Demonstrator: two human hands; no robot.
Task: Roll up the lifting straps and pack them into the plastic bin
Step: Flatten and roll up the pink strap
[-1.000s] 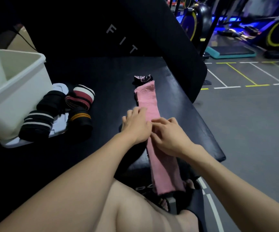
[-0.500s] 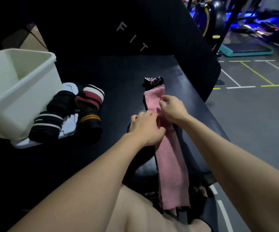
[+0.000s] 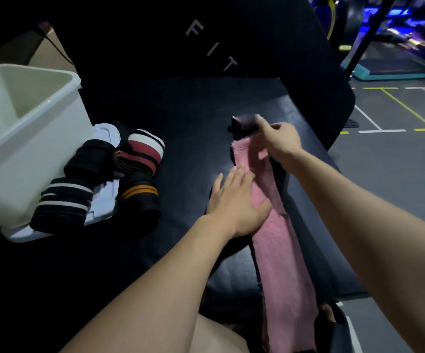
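Right hand [image 3: 280, 140] moved up to pinch strap [image 3: 280, 250] end; left hand [image 3: 237, 205] pressing flat. Four rolls [image 3: 99, 182], one bin [image 3: 28, 138].

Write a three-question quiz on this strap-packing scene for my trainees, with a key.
1. True or false: the pink strap is already rolled up.
2. Which hand lies flat on the pink strap? A) left hand B) right hand
3. Fill in: the rolled straps lie beside the white ____, not in it.

Key: 1. False; it lies stretched flat along the black bench. 2. A; the right hand reaches toward the strap's far end. 3. plastic bin.
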